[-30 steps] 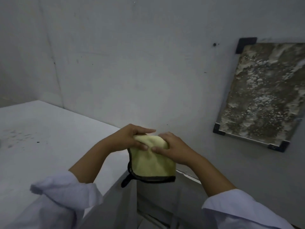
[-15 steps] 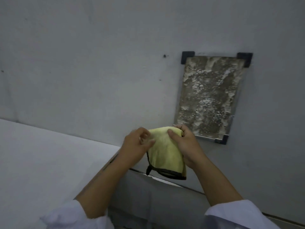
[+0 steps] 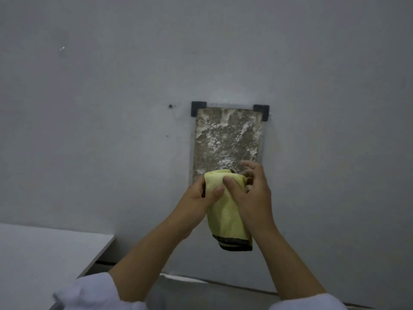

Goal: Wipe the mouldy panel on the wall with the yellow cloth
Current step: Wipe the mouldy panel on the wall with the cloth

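Grey wall (image 3: 111, 108), mouldy panel (image 3: 225, 139) mounted on it, white table (image 3: 44, 253) lower left

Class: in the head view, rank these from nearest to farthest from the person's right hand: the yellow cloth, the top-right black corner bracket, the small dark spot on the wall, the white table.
From the right hand:
1. yellow cloth, held.
2. top-right bracket, straight above.
3. dark spot, upper left.
4. white table, far lower left.

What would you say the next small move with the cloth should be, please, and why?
Probably press the cloth flat onto the lower part of the panel. Both the left hand and the right hand hold it bunched just in front of the panel's bottom edge, and the panel above is still covered in white mould, so no wiping shows yet.
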